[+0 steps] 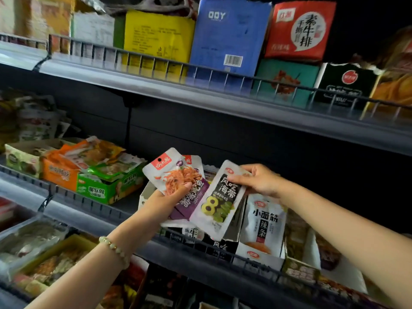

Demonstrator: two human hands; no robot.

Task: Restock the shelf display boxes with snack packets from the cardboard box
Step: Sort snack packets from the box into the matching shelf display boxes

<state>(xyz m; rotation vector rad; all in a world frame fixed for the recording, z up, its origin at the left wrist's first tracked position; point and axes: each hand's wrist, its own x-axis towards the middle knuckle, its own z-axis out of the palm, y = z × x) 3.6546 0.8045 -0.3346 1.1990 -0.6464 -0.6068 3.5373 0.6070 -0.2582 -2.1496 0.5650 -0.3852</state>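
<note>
We take the middle shelf [107, 214], with its wire front rail, as our landmark. Above it we see the upper shelf [200, 94], lined with large cartons — a yellow carton [156, 36], a blue carton [227, 34] and a red carton [299, 30] among them. On the middle shelf, towards its left end, we see a green display box [104, 190] and an orange display box [58, 175], both heaped with packets. Near the shelf's centre, behind the rail, stands a white display box [259, 255] with a white packet printed in black characters [265, 221] upright inside it; just left of it sits a black display box [219, 245].

In front of the shelf's centre we see the left hand [165, 202], a bead bracelet [114, 250] at its wrist, fingers closed around a fan of packets: an orange-topped packet [169, 172] in front and a purple packet [191, 195] behind. The right hand [260, 180] pinches the top corner of a black-and-white seaweed packet [220, 197] between thumb and fingers — the packet hangs tilted, directly above the black display box and overlapping the purple one. We cannot see the cardboard supply box.
</note>
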